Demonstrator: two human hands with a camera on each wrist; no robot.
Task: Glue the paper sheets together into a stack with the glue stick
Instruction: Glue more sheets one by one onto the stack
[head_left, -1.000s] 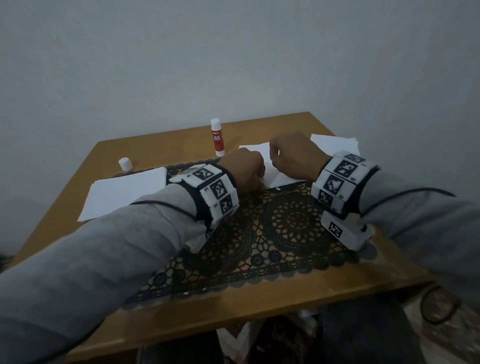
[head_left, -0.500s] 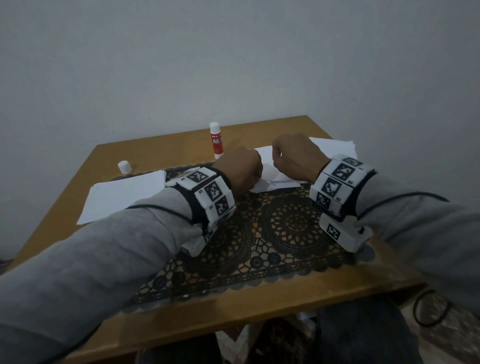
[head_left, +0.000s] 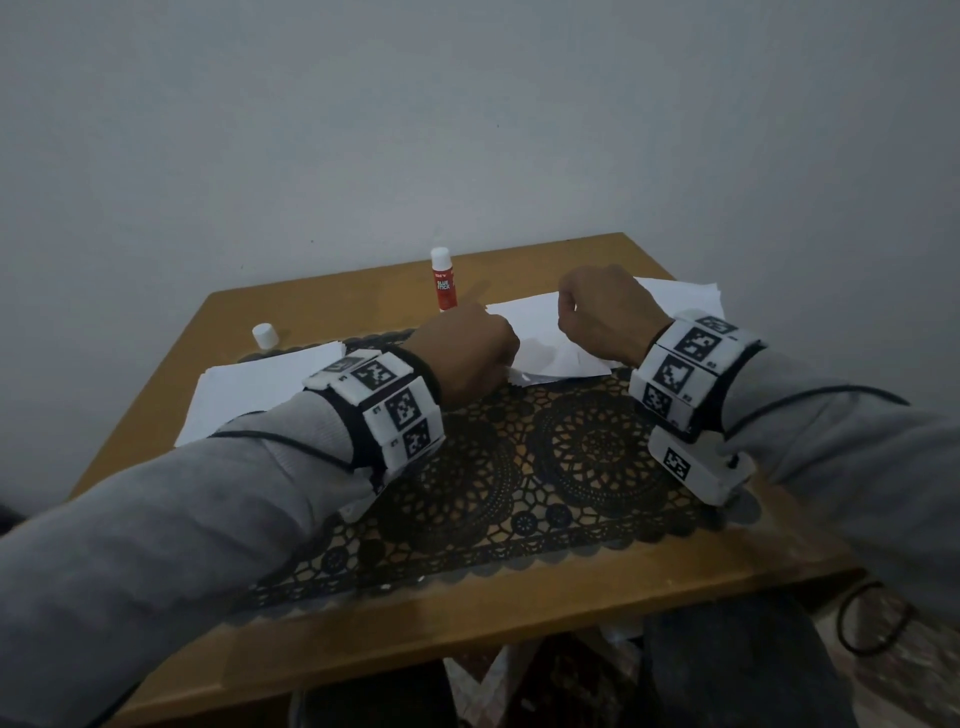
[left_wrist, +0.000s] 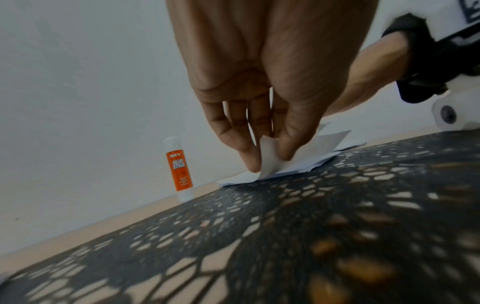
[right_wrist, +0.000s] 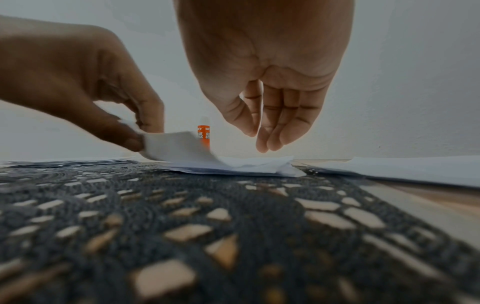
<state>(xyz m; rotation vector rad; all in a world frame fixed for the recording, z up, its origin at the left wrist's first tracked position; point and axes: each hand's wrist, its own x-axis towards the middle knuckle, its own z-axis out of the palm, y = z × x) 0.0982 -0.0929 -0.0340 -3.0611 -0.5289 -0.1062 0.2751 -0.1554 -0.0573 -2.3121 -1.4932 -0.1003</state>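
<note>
A small stack of white paper sheets (head_left: 540, 343) lies at the far edge of the black lace mat (head_left: 571, 467). My left hand (head_left: 496, 364) pinches the near left corner of the top sheet (left_wrist: 269, 162) between thumb and fingers, and that corner curls up off the stack (right_wrist: 176, 146). My right hand (right_wrist: 262, 144) hovers just above the stack's right part with its fingers hanging down, holding nothing. The uncapped orange glue stick (head_left: 444, 283) stands upright behind the stack, and it also shows in the left wrist view (left_wrist: 179, 167).
The glue stick's white cap (head_left: 265, 335) stands at the far left of the wooden table (head_left: 519, 613). A pile of white sheets (head_left: 260, 384) lies at the left, partly under my left forearm. Another pile (head_left: 680, 293) lies at the far right corner.
My hands have drawn slightly apart over the stack, the right one shifting to the right. The left hand keeps its pinch on the sheet's corner.
</note>
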